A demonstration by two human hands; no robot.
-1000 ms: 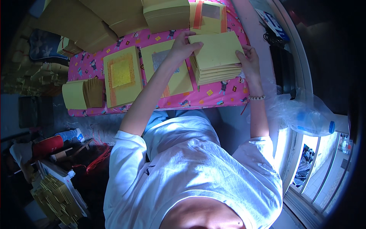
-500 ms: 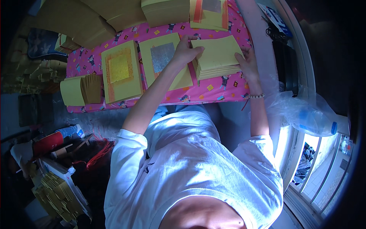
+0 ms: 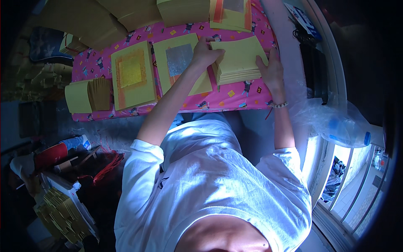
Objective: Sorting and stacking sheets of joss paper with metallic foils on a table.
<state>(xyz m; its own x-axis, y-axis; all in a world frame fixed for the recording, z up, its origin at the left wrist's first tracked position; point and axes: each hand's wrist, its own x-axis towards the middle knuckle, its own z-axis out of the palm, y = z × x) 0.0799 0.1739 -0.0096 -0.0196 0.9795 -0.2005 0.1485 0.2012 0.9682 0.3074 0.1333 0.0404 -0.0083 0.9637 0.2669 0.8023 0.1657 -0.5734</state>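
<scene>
A stack of folded yellow paper sheets (image 3: 239,52) lies on the table, right of its middle, its layered folds facing me. My left hand (image 3: 205,55) is closed on the stack's left edge, the thumb on top and the other fingers mostly hidden behind. At the right end, my right hand (image 3: 273,73) has its thumb against the near right corner and its fingers stretched apart from the side. Under my left forearm lies yellow paper with a silver square (image 3: 178,61). Farther left is yellow paper with a gold square (image 3: 131,74) inside an orange border.
A pink patterned cloth (image 3: 231,97) covers the table. Fanned yellow paper (image 3: 99,94) sits at its left end, with large stacks (image 3: 182,12) along the back. Clear plastic wrapping (image 3: 323,119) hangs at the right by a barred window. Red strings (image 3: 107,166) lie at lower left.
The stack's layers sit closer together and more evenly. My right hand has shifted slightly, its thumb sliding off the top to the corner and its fingers opening from the side. My left hand stays in place.
</scene>
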